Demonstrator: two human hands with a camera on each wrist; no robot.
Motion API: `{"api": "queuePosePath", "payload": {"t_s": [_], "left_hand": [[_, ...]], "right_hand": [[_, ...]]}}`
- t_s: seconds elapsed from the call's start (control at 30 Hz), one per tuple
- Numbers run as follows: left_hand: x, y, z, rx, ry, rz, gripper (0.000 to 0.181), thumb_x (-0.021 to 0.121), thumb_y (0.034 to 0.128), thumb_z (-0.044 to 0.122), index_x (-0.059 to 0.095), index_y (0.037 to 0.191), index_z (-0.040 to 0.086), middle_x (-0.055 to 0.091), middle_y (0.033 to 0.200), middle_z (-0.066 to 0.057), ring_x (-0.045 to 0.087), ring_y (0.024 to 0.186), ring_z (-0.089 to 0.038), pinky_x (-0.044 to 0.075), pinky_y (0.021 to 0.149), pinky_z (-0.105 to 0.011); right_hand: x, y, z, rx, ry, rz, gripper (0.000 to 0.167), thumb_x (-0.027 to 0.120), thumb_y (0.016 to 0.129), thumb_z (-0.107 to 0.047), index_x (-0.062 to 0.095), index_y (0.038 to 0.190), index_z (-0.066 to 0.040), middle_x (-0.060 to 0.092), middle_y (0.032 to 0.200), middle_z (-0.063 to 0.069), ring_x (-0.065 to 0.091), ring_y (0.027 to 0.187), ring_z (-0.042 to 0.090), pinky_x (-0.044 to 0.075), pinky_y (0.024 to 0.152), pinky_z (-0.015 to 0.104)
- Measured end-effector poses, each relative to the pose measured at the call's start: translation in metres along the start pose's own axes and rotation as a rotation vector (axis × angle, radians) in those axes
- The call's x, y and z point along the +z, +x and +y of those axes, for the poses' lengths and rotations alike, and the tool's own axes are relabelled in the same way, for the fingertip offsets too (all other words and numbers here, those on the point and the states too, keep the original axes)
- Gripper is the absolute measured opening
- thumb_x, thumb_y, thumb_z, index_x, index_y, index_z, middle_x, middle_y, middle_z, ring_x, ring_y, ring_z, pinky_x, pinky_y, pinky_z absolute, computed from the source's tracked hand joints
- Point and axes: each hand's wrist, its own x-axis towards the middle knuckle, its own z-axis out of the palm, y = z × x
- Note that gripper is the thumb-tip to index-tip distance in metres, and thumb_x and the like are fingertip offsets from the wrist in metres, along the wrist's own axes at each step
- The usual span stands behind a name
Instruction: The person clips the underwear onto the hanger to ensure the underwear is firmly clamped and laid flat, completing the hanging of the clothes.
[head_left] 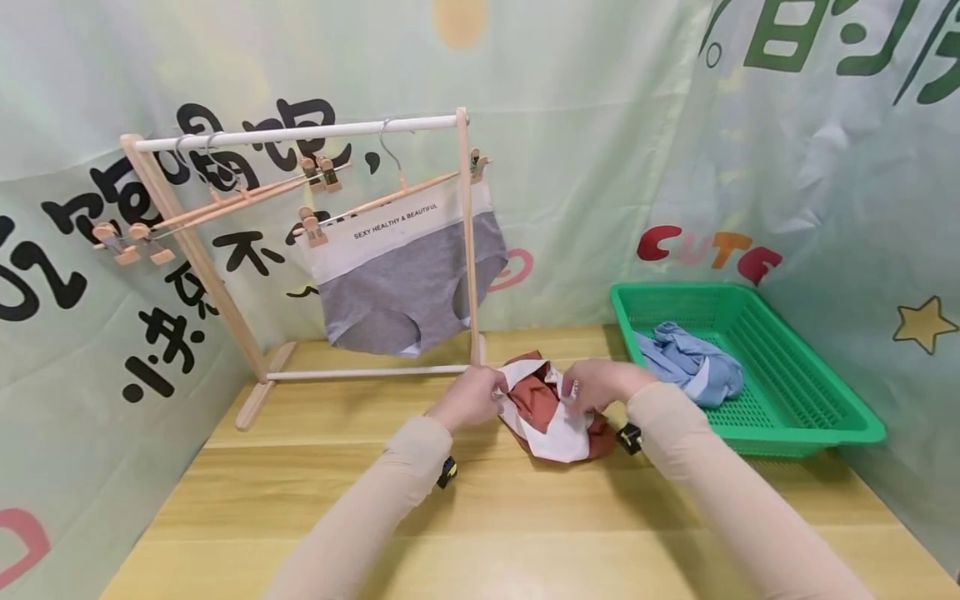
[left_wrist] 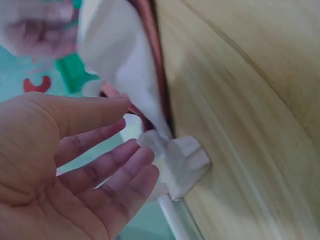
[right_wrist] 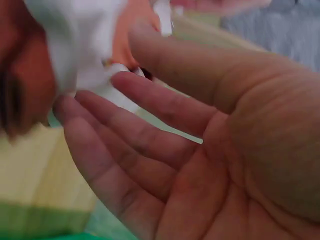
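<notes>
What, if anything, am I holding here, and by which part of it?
The rust garment: your left hand appears to pinch its white band at the left edge. Your right hand is at the opposite side; whether it grips is unclear.

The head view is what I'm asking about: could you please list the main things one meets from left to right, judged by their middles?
Two bare clip hangers, gray underwear, left hand, rust-and-white garment, right hand, green basket, yellow star on the backdrop.
</notes>
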Motion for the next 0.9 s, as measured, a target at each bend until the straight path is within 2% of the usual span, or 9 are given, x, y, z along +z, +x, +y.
{"api": "queuePosePath", "payload": {"t_s": [0.13,0.2,0.3,0.4,0.47,0.6,0.67,0.77,0.9], "left_hand": [[0.010,0.006,-0.002,-0.024,0.062,-0.026,0.014,0.080,0.0882,0.004,0.080,0.102,0.005,0.080,0.109,-0.011,0.074,0.106,-0.029,0.060,0.097,-0.042],[0.014,0.009,-0.002,-0.037,0.087,-0.040,0.005,0.079,0.0889,0.004,0.079,0.092,0.008,0.078,0.098,-0.006,0.073,0.098,-0.025,0.060,0.089,-0.038],[0.019,0.016,-0.001,-0.027,0.162,-0.030,0.024,0.080,0.0894,0.006,0.068,0.070,0.013,0.065,0.073,0.001,0.063,0.076,-0.018,0.054,0.072,-0.032],[0.023,0.025,0.003,-0.012,0.257,-0.001,0.039,0.082,0.0908,0.013,0.057,0.061,0.017,0.057,0.065,0.003,0.058,0.068,-0.015,0.051,0.065,-0.032],[0.023,0.029,0.007,-0.008,0.311,0.024,0.035,0.085,0.0901,0.017,0.062,0.064,0.016,0.066,0.069,0.001,0.066,0.071,-0.017,0.057,0.069,-0.034],[0.021,0.034,0.017,-0.032,0.378,0.031,0.013,0.085,0.0916,0.021,0.077,0.088,0.011,0.079,0.093,-0.008,0.076,0.089,-0.025,0.064,0.080,-0.040],[0.021,0.035,0.021,-0.042,0.402,0.018,0.014,0.084,0.0932,0.022,0.079,0.099,0.011,0.080,0.098,-0.009,0.077,0.092,-0.026,0.064,0.081,-0.040],[0.020,0.038,0.024,-0.063,0.444,-0.015,0.017,0.083,0.0951,0.025,0.080,0.105,0.012,0.080,0.101,-0.008,0.076,0.094,-0.025,0.064,0.083,-0.038],[0.017,0.043,0.019,-0.091,0.484,-0.049,0.014,0.082,0.0919,0.019,0.080,0.103,0.010,0.081,0.103,-0.008,0.077,0.095,-0.024,0.064,0.086,-0.038]], "right_hand": [[0.023,-0.005,-0.007,-0.008,-0.104,0.027,0.041,0.090,0.087,-0.024,0.075,0.118,-0.001,0.076,0.108,0.008,0.067,0.095,0.019,0.060,0.090,0.038],[0.029,-0.007,-0.010,-0.001,-0.123,0.039,0.046,0.093,0.085,-0.024,0.075,0.118,0.001,0.076,0.111,0.010,0.066,0.096,0.020,0.060,0.093,0.040],[0.037,-0.008,-0.014,0.010,-0.141,0.065,0.041,0.096,0.081,-0.024,0.075,0.108,0.000,0.073,0.099,0.005,0.061,0.087,0.019,0.057,0.083,0.035],[0.041,-0.007,-0.016,0.005,-0.172,0.103,0.034,0.098,0.077,-0.019,0.068,0.084,-0.005,0.058,0.077,0.000,0.050,0.073,0.017,0.044,0.067,0.029],[0.043,-0.004,-0.018,0.004,-0.190,0.138,0.038,0.098,0.074,-0.016,0.061,0.075,-0.009,0.050,0.070,-0.002,0.045,0.068,0.016,0.038,0.063,0.028],[0.043,-0.003,-0.015,-0.001,-0.216,0.182,0.044,0.096,0.073,-0.011,0.053,0.068,-0.013,0.045,0.067,-0.003,0.042,0.066,0.015,0.036,0.060,0.027],[0.043,-0.003,-0.014,-0.008,-0.227,0.182,0.049,0.094,0.074,-0.010,0.047,0.063,-0.015,0.039,0.063,-0.005,0.039,0.064,0.014,0.033,0.058,0.026],[0.043,-0.002,-0.013,-0.023,-0.223,0.184,0.058,0.090,0.075,-0.005,0.036,0.057,-0.018,0.026,0.061,-0.006,0.029,0.062,0.014,0.026,0.058,0.027],[0.046,0.003,-0.019,-0.027,-0.288,0.222,0.045,0.083,0.078,-0.002,0.043,0.061,-0.016,0.038,0.063,-0.002,0.036,0.064,0.017,0.033,0.060,0.030]]}}
